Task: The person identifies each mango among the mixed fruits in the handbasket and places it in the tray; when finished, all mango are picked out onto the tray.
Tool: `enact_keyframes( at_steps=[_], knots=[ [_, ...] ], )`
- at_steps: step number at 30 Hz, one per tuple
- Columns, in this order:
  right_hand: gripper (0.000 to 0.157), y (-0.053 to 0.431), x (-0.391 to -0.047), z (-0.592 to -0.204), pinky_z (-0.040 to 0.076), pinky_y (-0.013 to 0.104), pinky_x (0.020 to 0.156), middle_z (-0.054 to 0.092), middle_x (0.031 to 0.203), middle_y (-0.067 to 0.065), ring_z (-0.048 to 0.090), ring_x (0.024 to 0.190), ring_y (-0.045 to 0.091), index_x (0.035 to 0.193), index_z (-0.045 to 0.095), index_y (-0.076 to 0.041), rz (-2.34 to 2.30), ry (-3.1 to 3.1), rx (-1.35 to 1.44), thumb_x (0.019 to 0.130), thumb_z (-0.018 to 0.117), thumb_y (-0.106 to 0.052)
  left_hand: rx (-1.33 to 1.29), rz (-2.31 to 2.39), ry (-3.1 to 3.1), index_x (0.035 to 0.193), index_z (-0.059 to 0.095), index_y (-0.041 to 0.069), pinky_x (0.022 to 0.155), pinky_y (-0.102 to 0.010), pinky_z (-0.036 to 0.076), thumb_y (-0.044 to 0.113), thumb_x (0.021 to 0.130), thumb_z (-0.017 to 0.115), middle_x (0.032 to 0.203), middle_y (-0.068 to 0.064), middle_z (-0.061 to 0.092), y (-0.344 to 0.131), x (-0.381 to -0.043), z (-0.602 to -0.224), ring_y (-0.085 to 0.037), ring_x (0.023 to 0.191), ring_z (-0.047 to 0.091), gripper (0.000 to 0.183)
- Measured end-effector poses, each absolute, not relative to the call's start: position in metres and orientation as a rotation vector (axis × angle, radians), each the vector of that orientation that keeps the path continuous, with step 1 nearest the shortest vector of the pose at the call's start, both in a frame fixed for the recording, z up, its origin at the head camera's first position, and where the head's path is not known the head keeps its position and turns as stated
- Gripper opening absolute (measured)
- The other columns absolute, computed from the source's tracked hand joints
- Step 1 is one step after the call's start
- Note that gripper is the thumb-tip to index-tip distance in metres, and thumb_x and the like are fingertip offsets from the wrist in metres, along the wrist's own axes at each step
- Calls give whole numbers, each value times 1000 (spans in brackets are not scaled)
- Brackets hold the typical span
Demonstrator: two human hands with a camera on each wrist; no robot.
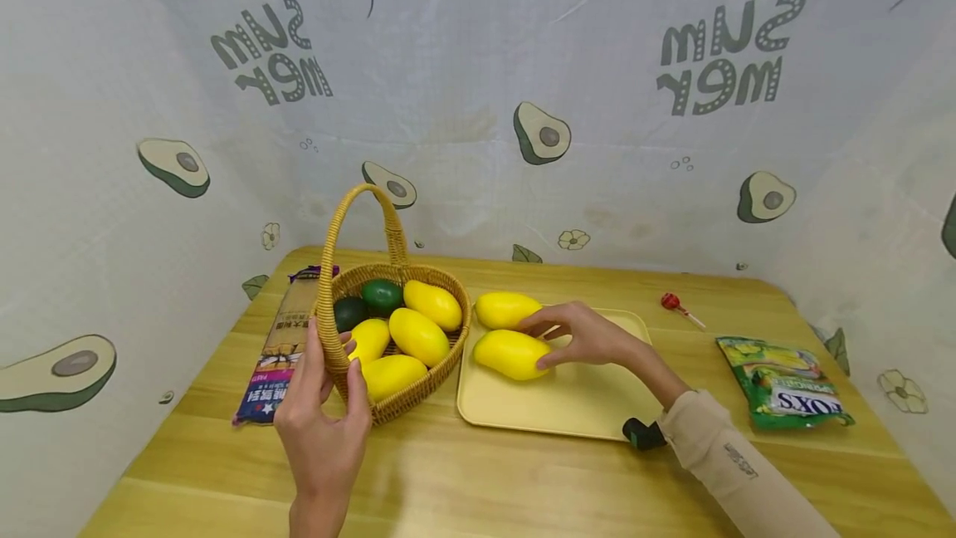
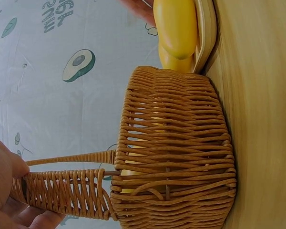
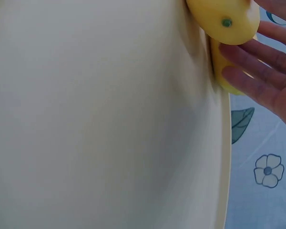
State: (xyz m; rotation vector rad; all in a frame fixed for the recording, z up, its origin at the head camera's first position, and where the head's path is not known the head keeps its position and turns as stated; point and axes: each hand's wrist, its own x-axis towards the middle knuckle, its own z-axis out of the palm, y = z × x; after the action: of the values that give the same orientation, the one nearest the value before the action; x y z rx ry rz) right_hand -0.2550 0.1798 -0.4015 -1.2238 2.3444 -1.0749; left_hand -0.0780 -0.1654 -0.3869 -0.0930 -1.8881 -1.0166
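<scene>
Closest to the eye comes a beige sleeve (image 1: 747, 463), and from it the right hand (image 1: 590, 337) reaches over a pale yellow tray (image 1: 582, 405). Its thumb and fingers stand parted about one end of the nearer mango (image 1: 508, 357), which lies on the tray just beside the farther mango (image 1: 502, 310). Thumb seems to meet fruit, but I can't tell whether the hand truly grips it. Across from it, the left hand (image 1: 324, 434) has thumb and fingers curled round the handle (image 1: 327, 289) of a wicker basket (image 1: 428, 390) on the tabletop (image 1: 463, 480). Four yellow mangoes (image 1: 419, 337) and two dark green fruits (image 1: 382, 297) lie in the basket.

I'd say the step in hand is getting hold of the nearer mango while the other hand steadies the basket. The next move, to my mind, calls for a firm hold and a lift that doesn't nudge the farther mango.
</scene>
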Motion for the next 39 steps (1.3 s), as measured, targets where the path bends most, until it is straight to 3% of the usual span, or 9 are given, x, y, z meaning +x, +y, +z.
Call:
enact_keyframes(
  at_steps=[16, 24, 30, 39],
  knots=[
    [56, 176, -260, -348, 62, 56, 100, 73, 129, 23, 72, 116, 37, 137, 68, 7, -988, 2495, -1288, 91, 89, -18, -97, -1011, -1867, 158, 49, -3, 94, -11, 53, -21, 87, 74, 121, -30, 74, -168, -83, -389, -44, 104, 77, 78],
    [61, 144, -265, -299, 58, 52, 109, 72, 138, 16, 69, 127, 34, 143, 66, 2, -900, 2417, -1384, 91, 89, -19, -90, -1016, -1876, 158, 50, -5, 94, -10, 53, -22, 86, 74, 119, -31, 74, -167, -81, -390, -45, 103, 76, 78],
    [63, 111, -286, -271, 52, 50, 118, 67, 145, 21, 65, 134, 38, 148, 61, 6, -825, 2254, -1382, 94, 86, -14, -95, -1026, -1876, 158, 50, -4, 94, -11, 53, -22, 86, 74, 122, -32, 73, -169, -80, -391, -44, 104, 76, 78],
    [59, 73, -314, -261, 52, 46, 117, 65, 147, 23, 65, 136, 36, 147, 62, 7, -784, 2139, -1309, 95, 84, -9, -131, -1025, -1839, 157, 52, -5, 93, -12, 54, -23, 84, 76, 119, -30, 74, -168, -83, -390, -44, 101, 77, 79]
  ],
)
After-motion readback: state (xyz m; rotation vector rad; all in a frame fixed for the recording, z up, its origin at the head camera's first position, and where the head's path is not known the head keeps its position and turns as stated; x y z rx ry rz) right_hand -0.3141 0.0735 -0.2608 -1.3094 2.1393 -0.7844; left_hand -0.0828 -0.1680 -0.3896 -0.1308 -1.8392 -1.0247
